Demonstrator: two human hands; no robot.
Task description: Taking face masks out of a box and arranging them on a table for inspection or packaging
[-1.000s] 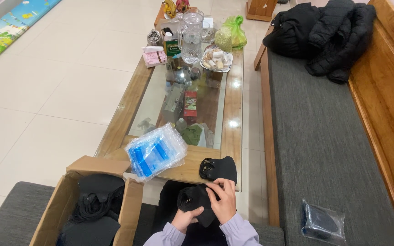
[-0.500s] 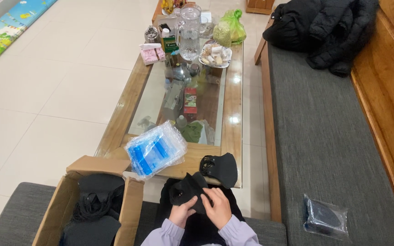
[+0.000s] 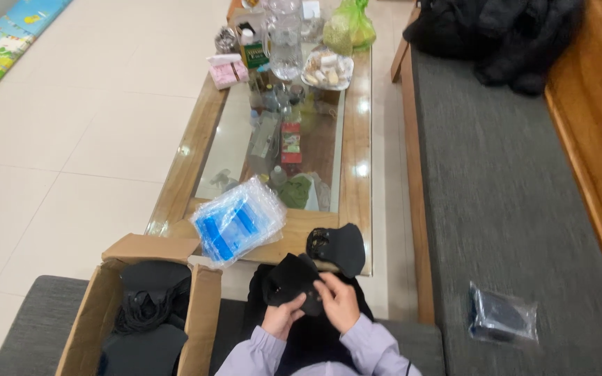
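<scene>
- While seated at the near end of the tabletop: both hands raised over the lap, close together.
- Left hand and right hand: fingers closed on one black mask, gripping it from below and from the right; neither released.
- Black mask: off the tabletop, in the air just short of its near edge, partly folded.
- Second black mask: lying loose on the near tabletop edge, just beyond the hands, unbagged.
- Stack of clear bags with blue inserts: on the tabletop's near left corner, untouched by either hand.
- Cardboard box: open at the left, holding more dark fabric pieces.
- Bagged dark item: lying alone on the grey cushion, well apart to the right.
- Judged progress: one piece bagged, one in hand, one waiting, more in the box.
</scene>
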